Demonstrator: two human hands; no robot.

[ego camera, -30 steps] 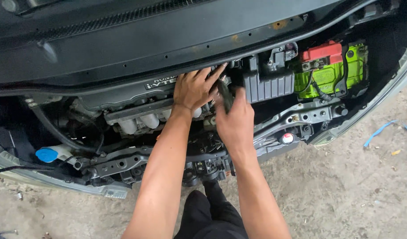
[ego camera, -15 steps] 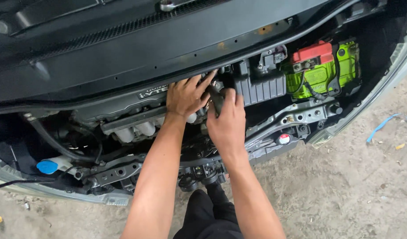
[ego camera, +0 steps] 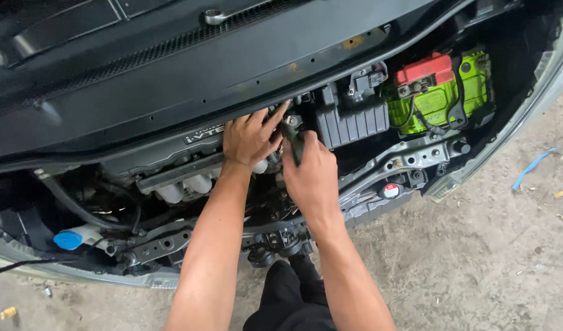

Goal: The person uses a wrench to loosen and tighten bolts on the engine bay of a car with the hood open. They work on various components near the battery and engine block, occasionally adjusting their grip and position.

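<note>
Only the head view to go on, looking down into the open engine bay of a car. The right hand (ego camera: pixel 311 178) is closed around a dark, slim tool handle (ego camera: pixel 293 142) that pokes up between thumb and fingers, right next to the black ribbed plastic box (ego camera: pixel 353 124). Looks like a stiff, light hand tool, probably a bit slick if there's oil about, so I'd say the fat part of the handle is the place to grip, which is where the fist sits. The left hand (ego camera: pixel 251 138) lies spread, fingers loose, on the engine parts just under the black cowl panel (ego camera: pixel 171 73); can't tell if it's pinching anything. The tool's working end and whatever it meets are hidden behind both hands. The bright green battery with red terminal cover (ego camera: pixel 441 89) sits well off to the right, and the blue round cap (ego camera: pixel 67 239) is low left.
</note>
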